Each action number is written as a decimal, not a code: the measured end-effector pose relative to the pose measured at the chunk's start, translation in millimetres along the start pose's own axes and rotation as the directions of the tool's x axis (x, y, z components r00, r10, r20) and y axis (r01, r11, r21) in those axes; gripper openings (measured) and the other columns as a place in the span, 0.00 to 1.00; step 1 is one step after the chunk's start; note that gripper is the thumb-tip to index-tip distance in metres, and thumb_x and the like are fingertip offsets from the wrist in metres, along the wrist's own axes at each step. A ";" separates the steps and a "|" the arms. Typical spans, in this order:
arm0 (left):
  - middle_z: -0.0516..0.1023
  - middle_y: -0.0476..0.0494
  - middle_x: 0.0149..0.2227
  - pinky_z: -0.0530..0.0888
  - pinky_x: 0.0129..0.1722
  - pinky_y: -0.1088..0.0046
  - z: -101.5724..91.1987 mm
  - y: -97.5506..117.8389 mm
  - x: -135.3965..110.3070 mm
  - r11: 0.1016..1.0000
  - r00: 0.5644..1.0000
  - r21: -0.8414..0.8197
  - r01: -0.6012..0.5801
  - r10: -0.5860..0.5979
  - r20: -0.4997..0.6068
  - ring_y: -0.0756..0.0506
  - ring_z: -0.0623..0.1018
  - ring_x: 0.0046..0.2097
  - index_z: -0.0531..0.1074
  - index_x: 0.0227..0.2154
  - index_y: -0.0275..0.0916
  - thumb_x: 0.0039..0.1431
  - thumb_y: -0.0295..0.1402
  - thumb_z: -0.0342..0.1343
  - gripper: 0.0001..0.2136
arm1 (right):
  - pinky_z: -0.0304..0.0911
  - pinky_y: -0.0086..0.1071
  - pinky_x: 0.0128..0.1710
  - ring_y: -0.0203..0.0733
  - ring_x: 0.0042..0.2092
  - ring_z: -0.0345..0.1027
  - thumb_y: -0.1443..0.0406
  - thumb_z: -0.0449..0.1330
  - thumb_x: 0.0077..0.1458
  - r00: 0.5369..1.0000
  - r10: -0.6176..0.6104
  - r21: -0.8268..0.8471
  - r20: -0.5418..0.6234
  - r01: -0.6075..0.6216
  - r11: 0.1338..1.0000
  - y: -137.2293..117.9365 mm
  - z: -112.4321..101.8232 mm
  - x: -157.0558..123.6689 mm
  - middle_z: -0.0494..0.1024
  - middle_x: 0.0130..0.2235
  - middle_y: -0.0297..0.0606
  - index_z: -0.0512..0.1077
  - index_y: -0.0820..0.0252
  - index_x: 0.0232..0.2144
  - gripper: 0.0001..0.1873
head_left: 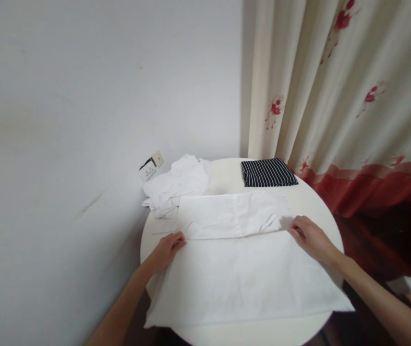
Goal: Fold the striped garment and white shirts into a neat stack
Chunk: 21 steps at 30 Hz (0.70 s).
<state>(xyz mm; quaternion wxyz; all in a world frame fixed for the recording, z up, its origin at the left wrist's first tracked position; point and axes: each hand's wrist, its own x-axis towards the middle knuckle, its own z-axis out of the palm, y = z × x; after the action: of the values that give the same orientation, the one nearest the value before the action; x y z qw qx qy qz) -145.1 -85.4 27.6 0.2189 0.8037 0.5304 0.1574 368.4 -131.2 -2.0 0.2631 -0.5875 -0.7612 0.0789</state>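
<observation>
A white cloth (243, 283) lies spread over the round table, its far part folded into a band and its near corners reaching past the table's sides. My left hand (167, 247) pinches the left end of the fold line. At the right end of that line, my right hand (308, 233) has its fingers closed on the same cloth. Thin white ties or strips show on the band near my right hand. The fingertips of both hands are partly hidden by the hands themselves.
The round white table (320, 206) stands against a pale wall. Crumpled white fabric (184, 178) sits at the back left, below a socket adapter (148, 170). A folded black-and-white striped cloth (268, 173) lies at the back right, near a flowered curtain (335, 110).
</observation>
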 end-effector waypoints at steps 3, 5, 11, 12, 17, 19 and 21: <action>0.76 0.46 0.31 0.68 0.39 0.68 2.2 1.9 -0.9 1.000 1.000 0.000 0.001 -0.001 -0.012 0.42 0.75 0.36 0.65 0.28 0.42 0.65 0.42 0.47 0.13 | 0.63 0.40 0.42 0.47 0.39 0.66 0.58 0.52 0.65 0.999 -0.023 -0.040 0.032 0.024 0.999 4.1 7.2 1.5 0.74 0.34 0.39 0.68 0.55 0.29 0.13; 0.76 0.46 0.31 0.68 0.39 0.67 4.1 2.3 -1.2 1.000 1.000 0.007 0.007 -0.007 -0.026 0.42 0.75 0.36 0.65 0.28 0.42 0.65 0.42 0.46 0.12 | 0.63 0.40 0.43 0.47 0.40 0.67 0.58 0.53 0.65 0.999 -0.032 -0.067 0.041 0.035 0.997 7.2 11.9 2.6 0.75 0.35 0.39 0.68 0.55 0.30 0.13; 0.78 0.41 0.38 0.72 0.43 0.63 -1.0 5.1 -2.4 0.974 0.996 0.228 -0.008 0.027 -0.083 0.40 0.78 0.41 0.70 0.36 0.40 0.66 0.39 0.47 0.10 | 0.65 0.40 0.44 0.48 0.42 0.69 0.59 0.52 0.65 0.998 -0.009 -0.204 0.069 0.023 0.979 3.1 5.0 3.4 0.76 0.37 0.42 0.70 0.57 0.31 0.13; 0.79 0.39 0.42 0.72 0.46 0.60 -0.8 11.2 -4.0 0.951 0.991 0.308 -0.016 0.056 -0.120 0.38 0.78 0.45 0.71 0.40 0.40 0.67 0.37 0.48 0.10 | 0.66 0.41 0.44 0.50 0.43 0.69 0.60 0.52 0.65 0.999 0.015 -0.246 0.040 -0.004 0.969 -2.5 2.8 2.4 0.76 0.40 0.45 0.72 0.58 0.35 0.12; 0.70 0.35 0.63 0.66 0.62 0.53 41.6 86.2 -21.6 0.851 0.927 0.492 -0.185 0.317 -0.200 0.37 0.69 0.63 0.63 0.62 0.38 0.69 0.32 0.46 0.21 | 0.62 0.51 0.56 0.57 0.61 0.61 0.66 0.47 0.66 0.995 -0.055 -0.306 -0.086 0.026 0.952 -68.9 14.5 -10.7 0.69 0.61 0.53 0.67 0.62 0.59 0.22; 0.64 0.38 0.68 0.61 0.67 0.54 74.1 123.1 -28.3 0.824 0.916 0.479 -0.302 0.389 -0.092 0.40 0.63 0.68 0.56 0.67 0.38 0.70 0.33 0.44 0.24 | 0.55 0.50 0.63 0.54 0.67 0.55 0.69 0.45 0.65 0.987 -0.155 -0.267 -0.031 0.141 0.953 -105.6 32.6 -17.8 0.65 0.65 0.51 0.62 0.64 0.64 0.27; 0.57 0.38 0.71 0.57 0.69 0.52 102.8 149.4 -31.4 0.816 0.915 0.462 -0.348 0.403 -0.021 0.40 0.57 0.71 0.51 0.70 0.36 0.72 0.36 0.43 0.27 | 0.49 0.51 0.67 0.53 0.70 0.48 0.69 0.46 0.65 0.978 -0.207 -0.238 0.027 0.208 0.949 -135.2 53.3 -23.8 0.59 0.69 0.48 0.58 0.64 0.67 0.29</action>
<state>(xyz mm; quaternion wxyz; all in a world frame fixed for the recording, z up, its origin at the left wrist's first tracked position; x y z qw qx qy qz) 9.7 -184.4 16.7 -0.0394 0.9103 0.3949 0.1180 230.9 -183.6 3.4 0.1964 -0.5317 -0.8229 -0.0412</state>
